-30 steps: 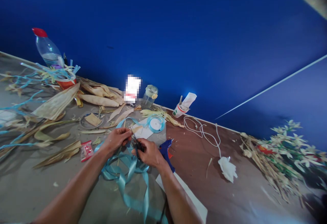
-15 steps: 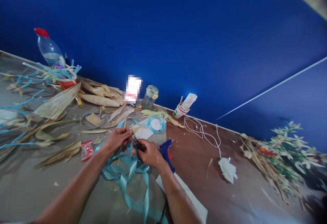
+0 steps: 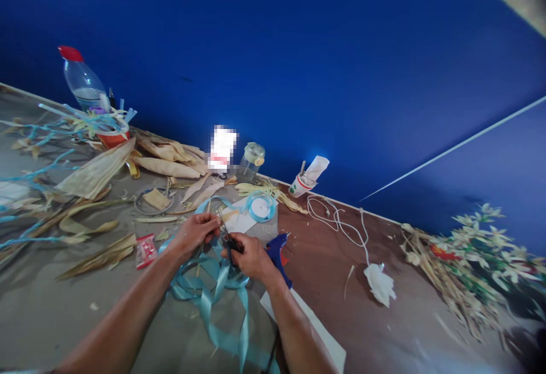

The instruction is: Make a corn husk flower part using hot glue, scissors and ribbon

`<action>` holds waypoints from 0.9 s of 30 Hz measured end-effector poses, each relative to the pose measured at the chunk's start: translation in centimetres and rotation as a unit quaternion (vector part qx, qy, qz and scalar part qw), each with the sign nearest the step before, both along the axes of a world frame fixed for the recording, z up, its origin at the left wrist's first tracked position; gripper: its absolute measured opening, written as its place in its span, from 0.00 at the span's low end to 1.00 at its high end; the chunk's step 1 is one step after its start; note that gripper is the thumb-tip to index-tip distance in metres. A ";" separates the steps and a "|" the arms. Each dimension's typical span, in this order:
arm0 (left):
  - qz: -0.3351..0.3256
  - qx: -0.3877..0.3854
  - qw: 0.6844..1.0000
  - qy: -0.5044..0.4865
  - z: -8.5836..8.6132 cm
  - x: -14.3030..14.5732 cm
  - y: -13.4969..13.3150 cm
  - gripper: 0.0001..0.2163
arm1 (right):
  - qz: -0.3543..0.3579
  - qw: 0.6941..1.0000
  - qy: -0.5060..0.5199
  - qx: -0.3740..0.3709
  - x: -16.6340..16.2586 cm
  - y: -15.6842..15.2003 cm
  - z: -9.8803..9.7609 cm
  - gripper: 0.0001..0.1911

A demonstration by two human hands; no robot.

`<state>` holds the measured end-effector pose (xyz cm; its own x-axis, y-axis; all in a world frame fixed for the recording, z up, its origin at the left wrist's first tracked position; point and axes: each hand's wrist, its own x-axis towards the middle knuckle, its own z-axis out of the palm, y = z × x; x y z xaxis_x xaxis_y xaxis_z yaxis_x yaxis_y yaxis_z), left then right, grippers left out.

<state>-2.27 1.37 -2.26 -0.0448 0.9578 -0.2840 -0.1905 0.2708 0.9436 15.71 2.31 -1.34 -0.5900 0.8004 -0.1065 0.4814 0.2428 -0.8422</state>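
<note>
My right hand [image 3: 251, 257] is closed around the dark handles of a pair of scissors [image 3: 230, 243], whose blades point up and to the left. Facing it, my left hand [image 3: 197, 233] pinches a small pale yellow piece of corn husk [image 3: 230, 216] at the blades. Fingers and scissors partly hide that piece. Loops of light blue ribbon [image 3: 209, 306] lie under and in front of both hands. The ribbon's spool [image 3: 261, 208] rests just beyond them on white paper [image 3: 243, 223]. Right of my right hand lies a blue glue gun [image 3: 278, 252].
Dried corn husks [image 3: 170, 166] cover the left and back, near a red-capped bottle [image 3: 83, 81] and a red cup [image 3: 113, 137]. A jar [image 3: 251, 161], a white cup [image 3: 301, 184] and a white cable [image 3: 336, 217] line the wall. White flowers [image 3: 495, 237] lie at the right.
</note>
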 end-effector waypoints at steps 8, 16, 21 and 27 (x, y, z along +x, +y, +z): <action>0.000 0.012 1.000 0.014 0.1 -0.1 0.0 0.16 | 0.004 1.000 0.007 0.005 0.2 0.1 0.4 0.09; 0.035 0.042 0.998 0.034 0.6 -0.1 0.2 0.14 | -0.059 0.998 0.035 0.002 0.5 0.6 0.4 0.13; 0.046 0.148 0.979 0.134 0.7 -0.2 0.2 0.18 | -0.105 0.990 -0.030 0.084 0.9 1.0 1.0 0.17; 0.119 0.215 0.937 0.248 0.0 -0.3 0.2 0.17 | -0.121 0.955 -0.226 0.146 0.7 0.9 1.8 0.26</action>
